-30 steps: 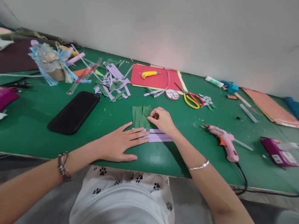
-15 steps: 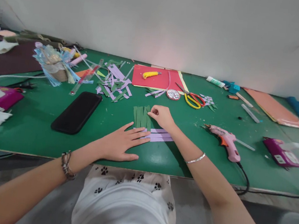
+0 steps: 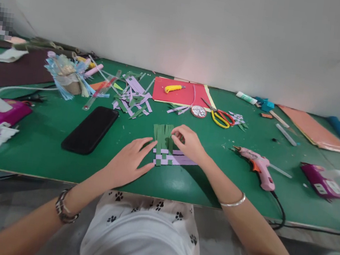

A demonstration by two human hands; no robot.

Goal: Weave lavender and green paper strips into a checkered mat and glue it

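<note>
A small woven mat of green and lilac paper strips (image 3: 164,156) lies on the green table (image 3: 44,145) in front of me. Loose green strip ends (image 3: 162,132) stick up from its far side and lilac ends (image 3: 186,160) run out to the right. My left hand (image 3: 130,160) rests at the mat's left edge, fingers stretched, thumb and forefinger touching the weave. My right hand (image 3: 188,143) is curled over the top right of the mat, fingertips pinching the green strips.
A black phone (image 3: 91,129) lies left of the mat. A pink glue gun (image 3: 258,165) with its cable lies to the right. Farther back are paper offcuts (image 3: 133,98), a red sheet (image 3: 182,92) with a yellow cutter (image 3: 174,88), scissors (image 3: 219,116), a tape roll (image 3: 198,111).
My left hand slid back off the strips, uncovering the checkered weave. My right hand moved a little toward me over the green strips. The view shifted slightly.
</note>
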